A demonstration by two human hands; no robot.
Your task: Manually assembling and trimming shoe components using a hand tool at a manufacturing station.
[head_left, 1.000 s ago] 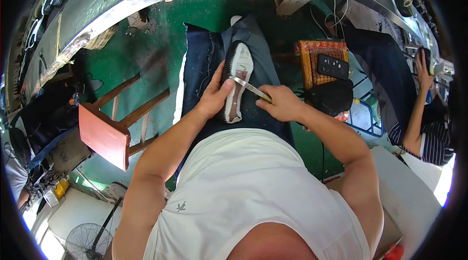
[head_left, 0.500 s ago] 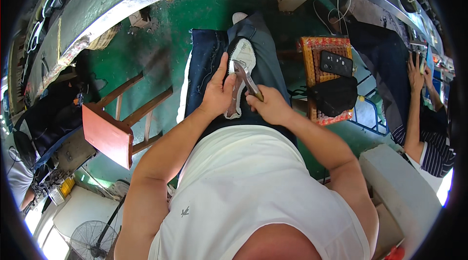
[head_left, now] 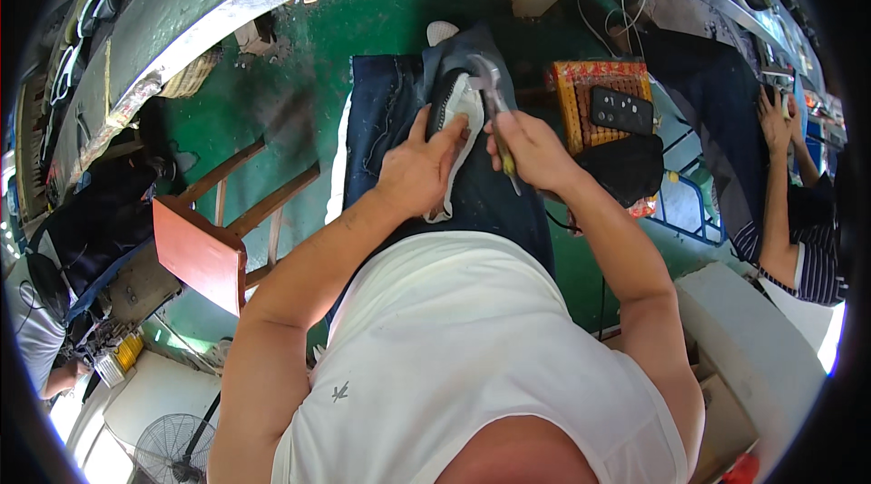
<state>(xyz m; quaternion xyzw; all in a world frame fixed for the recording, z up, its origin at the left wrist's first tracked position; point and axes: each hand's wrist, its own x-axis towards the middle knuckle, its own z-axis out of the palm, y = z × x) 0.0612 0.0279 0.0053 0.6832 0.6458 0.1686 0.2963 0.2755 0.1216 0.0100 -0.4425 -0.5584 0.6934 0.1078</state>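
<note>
1. Shoe upper (head_left: pixel 454 135), white with a dark inside, lies sole-side up along the person's right thigh, on dark blue jeans (head_left: pixel 386 121), toe pointing away from the body.
2. Left hand (head_left: pixel 419 168) presses down on the near half of the shoe, palm over it and fingers (head_left: pixel 446 132) spread flat along its edge, so they are apart and pinning rather than pinching.
3. Right hand (head_left: pixel 533 150) is wrapped tight round the handle of a small hammer (head_left: pixel 494 112); its metal head sits just above the toe end of the shoe, whether touching or not I cannot tell.
4. Handling, as a judgement: the shoe looks light and soft in its fabric but held stiff by whatever fills it, so it would likely roll on the rounded thigh unless pinned at the waist or heel, away from the hammer's end. The hammer seems head-heavy and wants a firm grip low on the handle.
5. Containers: an orange woven basket (head_left: pixel 570 103) stands on the green floor (head_left: pixel 299 76) just beside the right leg; a flat black object with pale dots lies across its top, and a black bag (head_left: pixel 626 171) sits against its near side. What else is in it is hidden.
6. A wooden stool (head_left: pixel 204 244) stands to the left, well apart from the hands.
</note>
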